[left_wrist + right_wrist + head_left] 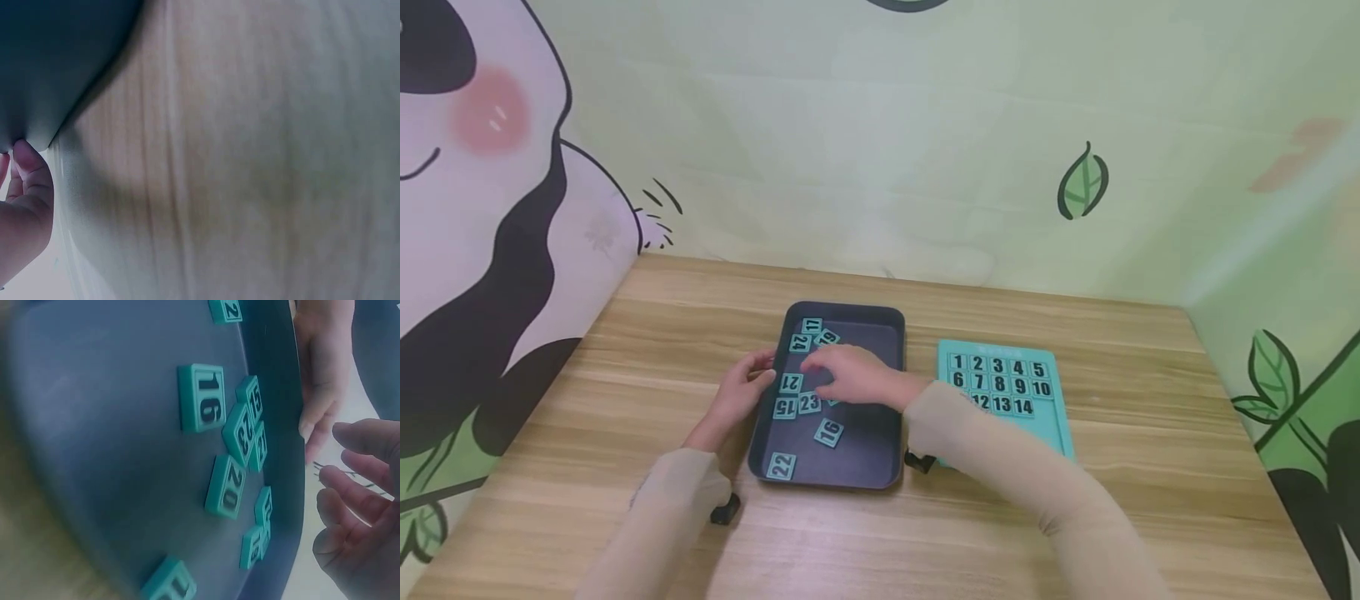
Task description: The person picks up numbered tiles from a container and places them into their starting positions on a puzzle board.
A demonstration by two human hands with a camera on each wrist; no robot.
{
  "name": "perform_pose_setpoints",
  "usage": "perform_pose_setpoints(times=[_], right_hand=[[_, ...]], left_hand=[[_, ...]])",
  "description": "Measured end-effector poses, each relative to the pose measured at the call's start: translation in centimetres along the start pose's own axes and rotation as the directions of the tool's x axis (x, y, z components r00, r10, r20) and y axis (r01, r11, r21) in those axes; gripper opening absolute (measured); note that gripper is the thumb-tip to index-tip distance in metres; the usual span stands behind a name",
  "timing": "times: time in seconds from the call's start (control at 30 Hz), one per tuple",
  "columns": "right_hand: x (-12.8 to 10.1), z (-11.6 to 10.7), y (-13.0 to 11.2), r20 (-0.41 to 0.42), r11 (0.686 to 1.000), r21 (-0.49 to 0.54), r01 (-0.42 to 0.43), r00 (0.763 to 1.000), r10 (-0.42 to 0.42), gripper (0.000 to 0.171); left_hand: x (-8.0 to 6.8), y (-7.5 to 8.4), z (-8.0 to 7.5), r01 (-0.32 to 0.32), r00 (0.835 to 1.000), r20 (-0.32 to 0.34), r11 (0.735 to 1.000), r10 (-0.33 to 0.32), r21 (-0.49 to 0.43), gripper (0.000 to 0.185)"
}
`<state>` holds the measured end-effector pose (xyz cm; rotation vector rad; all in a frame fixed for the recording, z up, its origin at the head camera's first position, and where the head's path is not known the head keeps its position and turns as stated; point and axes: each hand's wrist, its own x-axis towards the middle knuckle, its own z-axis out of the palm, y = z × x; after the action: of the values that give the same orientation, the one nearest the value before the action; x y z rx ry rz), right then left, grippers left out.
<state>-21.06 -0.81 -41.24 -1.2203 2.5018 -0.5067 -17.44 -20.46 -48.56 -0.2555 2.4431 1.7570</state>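
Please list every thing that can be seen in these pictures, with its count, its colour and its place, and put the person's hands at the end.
tray: 1, dark grey, middle of the table.
loose number tiles: at least eight readable, teal with black digits, inside the tray; 22 lies nearest the person, 16 beyond it, 15, 23 and 21 in a cluster, 24 and 17 at the far end.
puzzle board: 1, teal, on the table right of the tray, tiles 1 to 14 seated in rows.
table: 1, light wood grain.
walls: pale green, with leaf and panda drawings.
left hand: at the tray's left rim, fingers touching it.
right hand: over the tiles in the tray, fingers relaxed, holding nothing visible.
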Motion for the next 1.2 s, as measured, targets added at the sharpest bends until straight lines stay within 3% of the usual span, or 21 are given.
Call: perform_pose_setpoints(times=[0.17, 0.47, 0.97, 1.2], right_hand=[[1.6, 1.2, -0.5, 0.056, 0.998, 0.06, 0.012, 0.998, -0.015, 0.038], [3.2, 3.6, -0.6, 0.126, 0.999, 0.035, -0.01, 0.992, 0.006, 0.037], [3.4, 4.7, -0.8, 0.137, 1.0, -0.006, -0.02, 0.99, 0.021, 0.041], [3.0, 4.6, -0.8, 0.176, 0.997, 0.074, -0.029, 0.984, 0.016, 0.041]], left_hand=[[0.0, 0.0, 0.0, -0.003, 1.0, 0.0, 1.0, 0.003, 0.003, 0.041], [0.1, 0.1, -0.1, 0.009, 1.0, 0.004, 1.0, -0.009, 0.006, 0.04], [0.0, 0.1, 0.0, 0.015, 1.0, 0.002, 1.0, -0.015, -0.001, 0.041], [0.0, 0.1, 0.0, 0.031, 1.0, -0.001, 1.0, -0.031, 0.004, 0.041]])
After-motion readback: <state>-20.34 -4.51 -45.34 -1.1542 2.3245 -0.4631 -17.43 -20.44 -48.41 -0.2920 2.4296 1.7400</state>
